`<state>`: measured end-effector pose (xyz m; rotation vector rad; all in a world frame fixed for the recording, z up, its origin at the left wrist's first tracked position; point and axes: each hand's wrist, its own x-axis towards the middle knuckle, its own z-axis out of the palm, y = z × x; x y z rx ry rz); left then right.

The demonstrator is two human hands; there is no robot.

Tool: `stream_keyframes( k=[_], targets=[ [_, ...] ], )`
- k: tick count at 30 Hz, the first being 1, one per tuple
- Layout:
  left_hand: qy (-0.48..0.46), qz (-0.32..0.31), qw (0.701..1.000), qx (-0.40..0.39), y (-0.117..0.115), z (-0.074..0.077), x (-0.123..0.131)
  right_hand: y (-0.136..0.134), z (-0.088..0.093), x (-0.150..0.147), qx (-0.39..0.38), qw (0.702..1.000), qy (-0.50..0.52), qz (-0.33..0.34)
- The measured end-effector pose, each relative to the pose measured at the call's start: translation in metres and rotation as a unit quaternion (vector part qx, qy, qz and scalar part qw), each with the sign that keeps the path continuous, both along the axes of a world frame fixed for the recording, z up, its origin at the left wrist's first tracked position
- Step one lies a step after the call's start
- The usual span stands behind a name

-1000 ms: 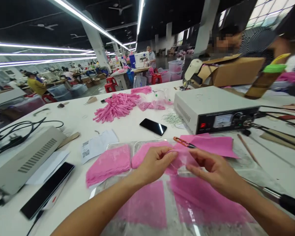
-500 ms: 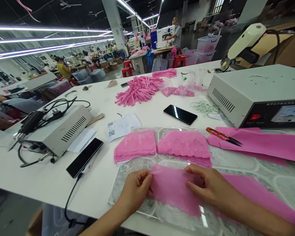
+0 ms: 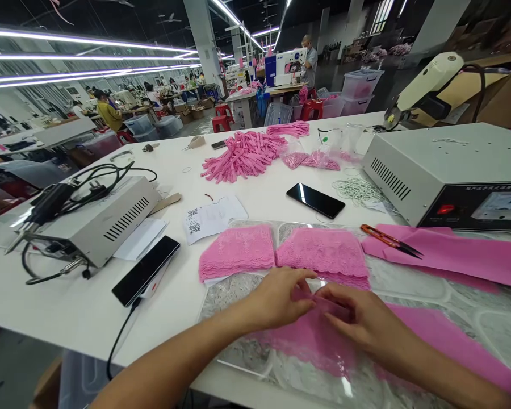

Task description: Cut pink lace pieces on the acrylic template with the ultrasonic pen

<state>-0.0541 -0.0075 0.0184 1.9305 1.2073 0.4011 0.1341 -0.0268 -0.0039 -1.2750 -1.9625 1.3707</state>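
Lying near the middle of the worktop's front edge, the pink piece (image 3: 309, 338) looked thin and slightly sheer to me, with a wavy lower border and its upper part gathered up between the two hands. On my feed the right hand (image 3: 357, 315) was curled nearly closed, gripping that raised fold between thumb and fingers. The left hand (image 3: 276, 298) was half closed at the same fold, thumb and forefinger a little apart; I could not tell whether it pinched the cloth. Beneath them I saw a clear sheet (image 3: 242, 355) over grey marbling.

Just behind the hands, farther from the front edge, sat two scalloped pink stacks (image 3: 238, 250), side by side. Toward the worktop's right edge, orange-handled snips (image 3: 392, 241) rested on a flat pink cloth (image 3: 468, 255); another pink panel (image 3: 447, 341) lay partly under the right forearm. Beyond the stacks I made out a black phone (image 3: 315, 200), and a heap of pink strips (image 3: 247, 156) near the worktop's (image 3: 174, 173) back edge.
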Motion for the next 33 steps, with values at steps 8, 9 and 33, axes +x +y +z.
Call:
stream_keyframes(
  k=[8, 9, 33],
  targets=[
    [-0.064, 0.046, 0.992, -0.102, 0.005, -0.002, 0.001, -0.001, -0.002, 0.008, -0.049, 0.996, 0.009, -0.077],
    [-0.075, 0.052, 0.99, -0.112, 0.004, -0.003, 0.001, -0.002, -0.002, 0.009, -0.054, 0.995, 0.023, -0.086],
    [-0.219, 0.097, 0.946, -0.217, 0.008, -0.01, 0.014, -0.006, 0.005, 0.002, -0.064, 0.993, 0.03, -0.099]
  ],
)
